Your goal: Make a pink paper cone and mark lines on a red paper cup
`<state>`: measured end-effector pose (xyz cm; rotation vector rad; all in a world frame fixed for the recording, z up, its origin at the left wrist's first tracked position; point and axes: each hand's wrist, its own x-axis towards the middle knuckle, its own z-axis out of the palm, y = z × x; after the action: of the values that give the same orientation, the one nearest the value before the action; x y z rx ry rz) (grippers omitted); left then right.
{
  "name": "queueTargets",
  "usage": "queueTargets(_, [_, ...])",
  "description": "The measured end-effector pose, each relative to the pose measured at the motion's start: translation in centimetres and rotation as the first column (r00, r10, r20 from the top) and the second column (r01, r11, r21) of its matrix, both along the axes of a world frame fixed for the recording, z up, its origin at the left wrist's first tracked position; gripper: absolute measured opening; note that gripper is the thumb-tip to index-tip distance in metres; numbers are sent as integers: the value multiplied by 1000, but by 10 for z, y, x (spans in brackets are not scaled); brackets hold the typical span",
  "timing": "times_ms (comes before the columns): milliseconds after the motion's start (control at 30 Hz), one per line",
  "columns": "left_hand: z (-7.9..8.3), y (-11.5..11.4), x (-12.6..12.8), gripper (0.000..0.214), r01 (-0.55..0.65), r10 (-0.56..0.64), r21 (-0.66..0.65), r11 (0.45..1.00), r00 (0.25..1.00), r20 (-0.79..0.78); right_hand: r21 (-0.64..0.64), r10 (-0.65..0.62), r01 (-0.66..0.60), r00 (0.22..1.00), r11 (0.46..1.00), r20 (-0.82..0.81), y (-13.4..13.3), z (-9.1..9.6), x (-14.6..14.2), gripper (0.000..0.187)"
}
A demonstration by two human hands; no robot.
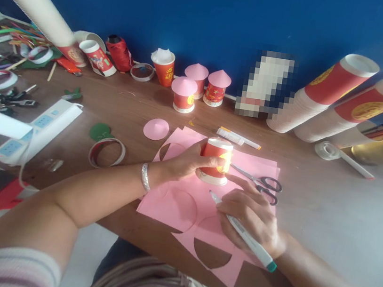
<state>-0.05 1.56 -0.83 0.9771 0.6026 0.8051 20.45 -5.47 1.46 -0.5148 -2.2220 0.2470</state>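
Observation:
My left hand [189, 162] is wrapped around a red paper cup [216, 161] standing upside down on a pink paper sheet [187, 200]. The sheet has several round holes cut out of it. My right hand [250, 218] grips a white marker with a green cap [246, 236], its tip on the paper close to the cup's rim. Black-handled scissors [260, 182] lie on the sheet just right of the cup. A cut pink circle [156, 129] rests on the table beyond the sheet.
Three red cups with pink cone lids [199, 87] stand at the back. Stacks of cups [329, 96] lean at the right, a glue stick [238, 138] lies near the sheet, a paper ring [107, 152] and power strip [36, 131] sit at the left.

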Motion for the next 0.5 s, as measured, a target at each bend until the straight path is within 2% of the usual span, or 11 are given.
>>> queueTargets(100, [0,1,-1,34,22,-22,4,1000,1000,7,24,-52,54,997,998,-51,2,-1,2,28])
queueTargets(233, [2,1,-1,40,12,-11,-17,1000,1000,24,15,-136,137,990,991,-43,2,-1,4,25])
queueTargets(500, [1,3,0,31,33,-34,20,999,998,53,23,-193,194,981,981,-7,3,0,3,21])
